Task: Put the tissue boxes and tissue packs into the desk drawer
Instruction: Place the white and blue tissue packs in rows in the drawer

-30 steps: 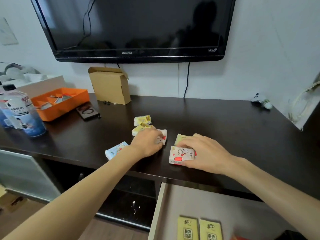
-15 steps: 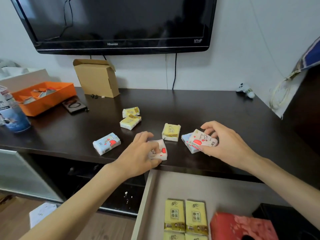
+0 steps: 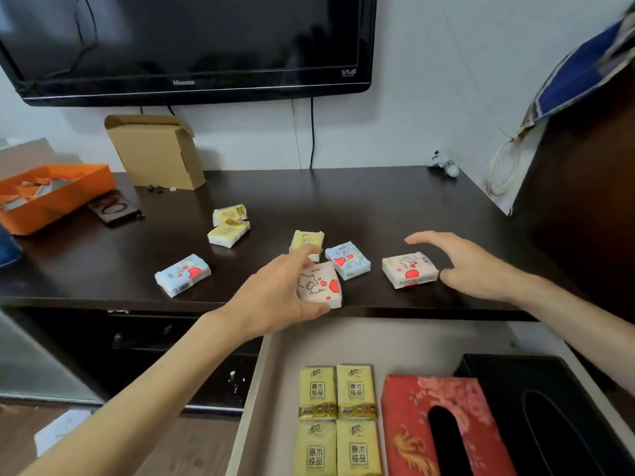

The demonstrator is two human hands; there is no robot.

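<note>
Tissue packs lie scattered on the dark desk top, and one of them, a pink-and-white pack printed with a bear and a red heart, is pinched in the left hand right at the desk's front edge, nearer the open drawer than half a second ago. The right hand has let go of its pack: the second pink pack, which it was gripping a moment back, now sits flat on the desk, and the fingers are spread and relaxed above and beside it, holding nothing. Just left of that lies a blue heart pack, with a yellow pack behind it, partly hidden by the left fingers. Two more yellow packs sit farther back, and another blue pack lies well to the left. Down in the drawer rest four yellow packs, a red floral tissue box and a black tissue box. A cardboard box and an orange tray stand toward the back left.
</note>
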